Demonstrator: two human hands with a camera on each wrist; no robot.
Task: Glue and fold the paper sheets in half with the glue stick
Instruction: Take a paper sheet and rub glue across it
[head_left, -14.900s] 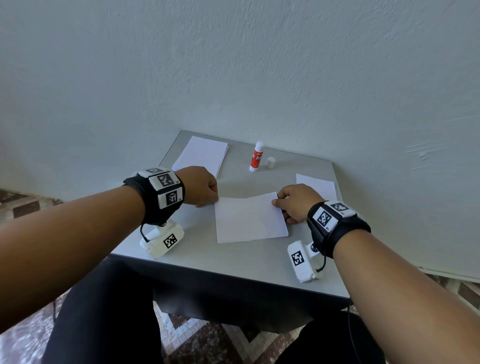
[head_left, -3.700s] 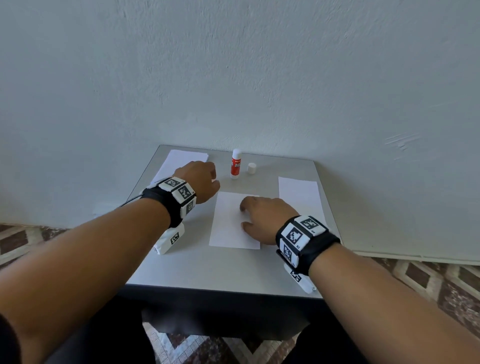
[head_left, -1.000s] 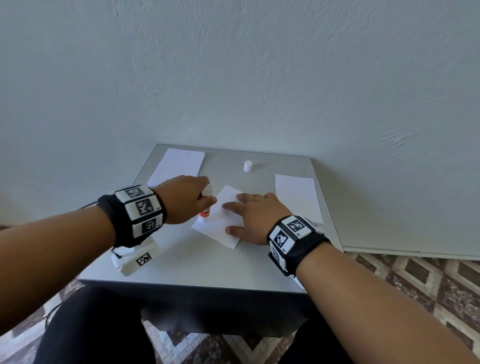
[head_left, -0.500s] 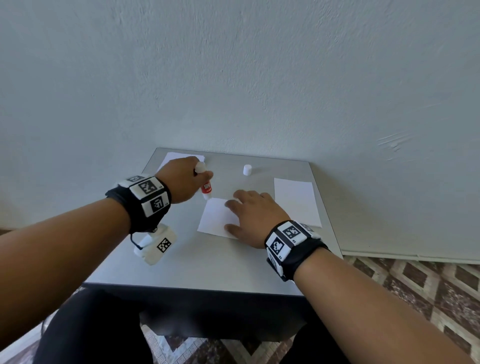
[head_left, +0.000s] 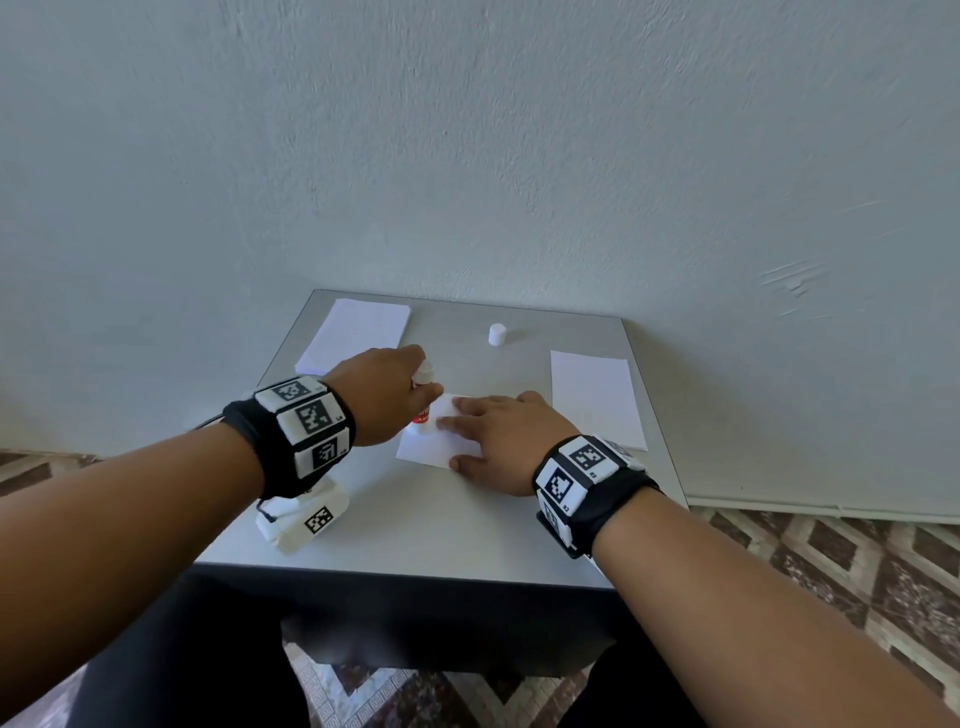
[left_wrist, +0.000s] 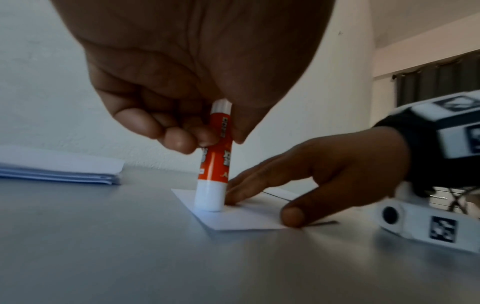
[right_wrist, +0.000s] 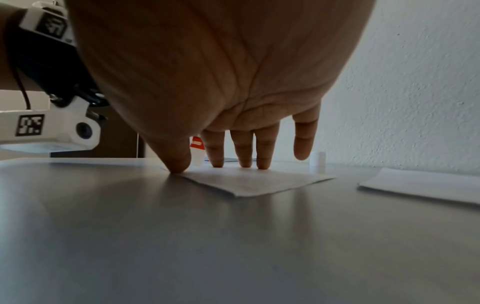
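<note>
Now our left hand (left_wrist: 182, 102) grips the glue stick (left_wrist: 215, 164) upright on the paper sheet (left_wrist: 241, 220). Our right hand (head_left: 498, 436) presses it flat, fingers straight. Label writing is unreadable.

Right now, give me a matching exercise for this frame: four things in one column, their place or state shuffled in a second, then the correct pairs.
Things
1. glue stick
2. white cap
3. paper stack
4. sheet under the right hand

Places or states
A. lies at the table's far left corner
B. stands alone near the far edge of the table
C. pinned flat by straight fingers
D. held upright in the left hand, tip down on paper

Pairs: 1-D, 2-B, 3-A, 4-C. The right hand holds nothing.
</note>
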